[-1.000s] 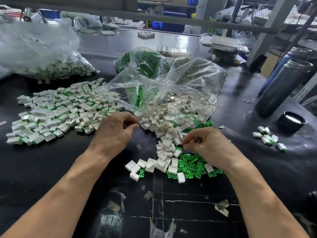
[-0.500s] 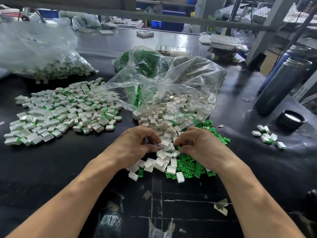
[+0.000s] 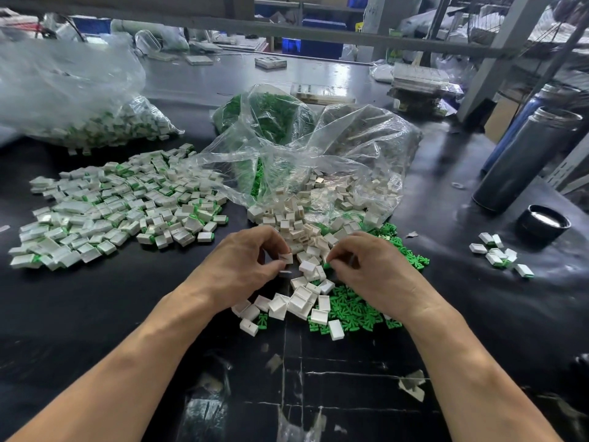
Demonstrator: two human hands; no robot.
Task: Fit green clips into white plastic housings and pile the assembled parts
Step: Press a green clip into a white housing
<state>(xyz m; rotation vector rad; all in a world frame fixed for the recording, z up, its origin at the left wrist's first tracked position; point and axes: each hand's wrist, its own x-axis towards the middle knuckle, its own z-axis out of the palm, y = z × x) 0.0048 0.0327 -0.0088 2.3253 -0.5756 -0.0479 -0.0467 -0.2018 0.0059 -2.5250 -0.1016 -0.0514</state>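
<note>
My left hand [image 3: 245, 266] pinches a white plastic housing [image 3: 286, 258] between thumb and fingers, just above the loose white housings [image 3: 299, 301] on the black table. My right hand [image 3: 373, 269] pinches a green clip [image 3: 327, 266] at its fingertips, a short gap to the right of the held housing. Loose green clips [image 3: 357, 311] lie under and beside my right hand. A wide pile of assembled white-and-green parts [image 3: 121, 205] spreads over the table to the left.
An open clear bag [image 3: 318, 161] holding white housings and green clips lies behind my hands. Another bag of assembled parts [image 3: 95, 122] sits at the far left. Two dark metal flasks [image 3: 526, 161] and a black lid [image 3: 543, 222] stand at right, near a few assembled parts [image 3: 497, 255].
My left hand came from the assembled pile to the loose housings and picked one up. My right hand lifted slightly with a green clip, and the hands drew together.
</note>
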